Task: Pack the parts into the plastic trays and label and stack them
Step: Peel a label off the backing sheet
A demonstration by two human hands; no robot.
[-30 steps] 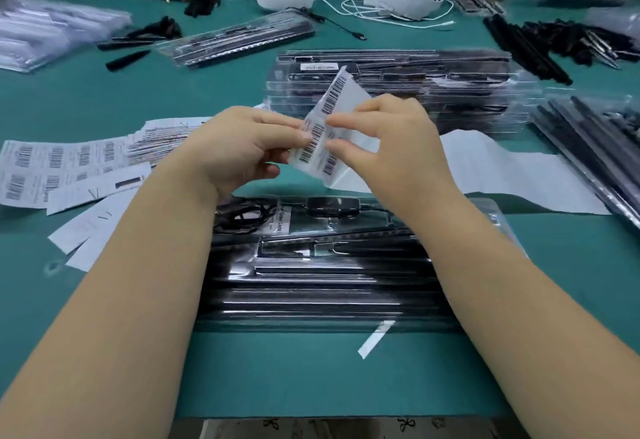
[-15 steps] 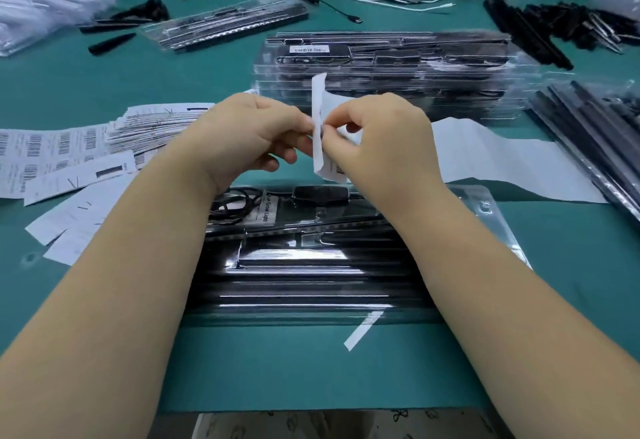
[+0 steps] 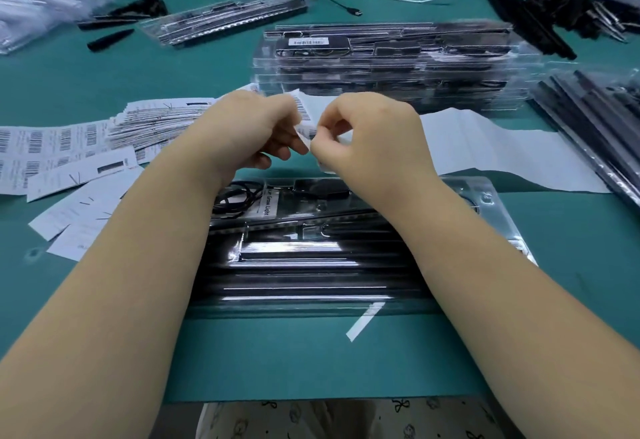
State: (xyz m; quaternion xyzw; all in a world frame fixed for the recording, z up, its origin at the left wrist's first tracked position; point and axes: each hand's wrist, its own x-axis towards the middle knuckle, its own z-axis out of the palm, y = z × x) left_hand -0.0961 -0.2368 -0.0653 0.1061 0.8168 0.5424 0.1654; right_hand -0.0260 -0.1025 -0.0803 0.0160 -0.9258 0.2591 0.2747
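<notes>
On the green work table (image 3: 104, 68) I see a barcode label (image 3: 304, 120) held up between both hands, above the packed clear plastic tray (image 3: 498, 217) lying in front of me. My left hand (image 3: 249, 130) and right hand (image 3: 374, 141) each pinch it with curled fingers. Left lie loose label sheets (image 3: 69, 148); behind, a stack of filled trays (image 3: 391, 61).

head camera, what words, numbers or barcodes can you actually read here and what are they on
"Grow Light": on the white card inside the near tray.
Barcode label pinched by the left hand and right hand: bars show, digits too blurred to read.
Label sheets on the left: barcodes and print too small to read.
White sticker on the top tray of the stack: barcode only, unreadable.
</notes>
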